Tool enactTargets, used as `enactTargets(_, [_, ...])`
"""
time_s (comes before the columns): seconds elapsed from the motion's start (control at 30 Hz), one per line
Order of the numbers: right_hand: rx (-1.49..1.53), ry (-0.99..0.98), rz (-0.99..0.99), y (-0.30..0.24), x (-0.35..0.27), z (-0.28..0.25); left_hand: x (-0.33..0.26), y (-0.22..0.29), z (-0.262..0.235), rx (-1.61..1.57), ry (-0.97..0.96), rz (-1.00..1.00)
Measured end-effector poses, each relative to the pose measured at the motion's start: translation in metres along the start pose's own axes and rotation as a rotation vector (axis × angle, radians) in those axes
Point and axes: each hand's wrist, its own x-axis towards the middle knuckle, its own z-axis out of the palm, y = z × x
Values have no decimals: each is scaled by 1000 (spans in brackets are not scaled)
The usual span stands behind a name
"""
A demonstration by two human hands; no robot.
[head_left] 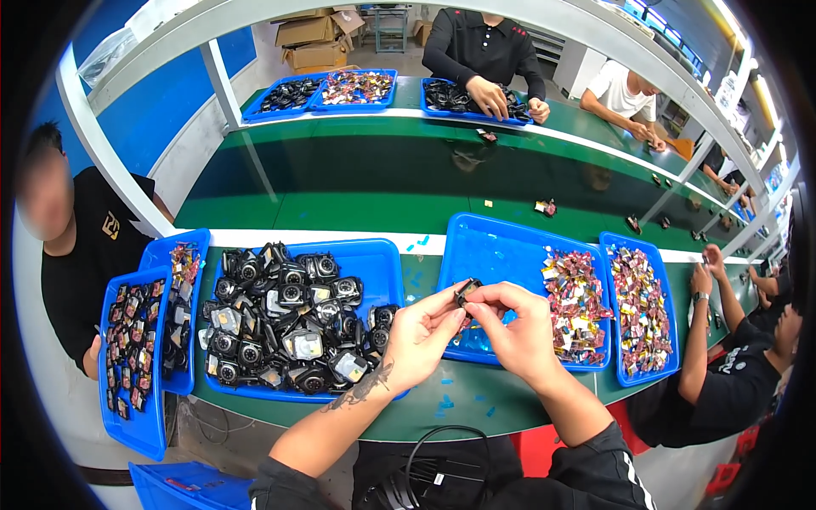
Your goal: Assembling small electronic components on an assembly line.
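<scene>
- Black sleeves (595, 467) of the person are nearest, at the lower edge, and a black cable (455, 427) makes a loop between them.
- Left hand (422, 327) is closed at the fingertips on a small black part (467, 291).
- Right hand (517, 327) pinches the same part from the other side, with thumb and finger together.
- Small black part is therefore held between both hands, in front of a wide blue tray (493, 255).
- At the right side of this tray lies a pile of red and yellow pieces (578, 297).
- To the left, another blue tray (378, 262) carries a heap of black cases (293, 293), many with round backs.
- Both trays stand on a green table (382, 422).
- Across it, a co-worker (489, 47) in black reaches into one more tray (467, 117).
</scene>
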Motion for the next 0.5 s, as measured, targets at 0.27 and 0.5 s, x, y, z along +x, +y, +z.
enactTargets(0.27, [-224,2,-226,-1,5,-8,0,-2,-2,32,-64,39])
enactTargets(0.5, [-274,101,-116,-1,7,-1,2,2,-5,-3,-35,39])
